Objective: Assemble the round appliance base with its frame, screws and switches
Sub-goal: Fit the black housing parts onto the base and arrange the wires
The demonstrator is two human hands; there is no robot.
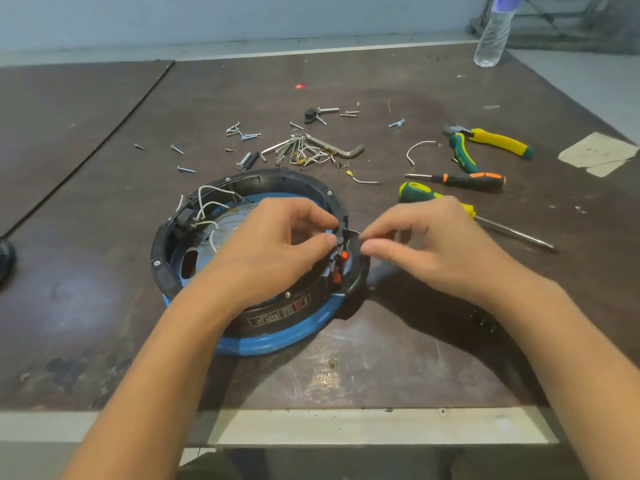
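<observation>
The left hand (277, 244) reaches across the ring with curled fingers, thumb and forefinger pinching the right-hand rim of the black frame (165, 271). Directly opposite, just outside that rim, the right hand (433, 244) closes thumb and forefinger on a thin pale strand (362, 235), too small to identify with certainty. Between and just below the two pinches sit the orange switches (341, 259), set in a black housing (356, 285) bulging from the right side of the round base (277, 342). This base, blue-ringed, lies flat on the dark bench (104, 323), left of centre and near the front edge. White wires (207, 202) loop inside its far left part. A label (280, 311) on the near black wall carries print too small to read. Beyond the base, toward the bench's middle, lie loose screws (242, 131) and a bunch of hex keys (311, 147). To the right lie yellow-and-green pliers (485, 143), whose handle lettering is illegible, an orange-and-black screwdriver (467, 180), and a green-and-yellow screwdriver (415, 192) partly hidden behind the right hand. A clear plastic bottle (493, 32) stands at the far right corner, and a paper scrap (595, 150) rests by the right edge.
</observation>
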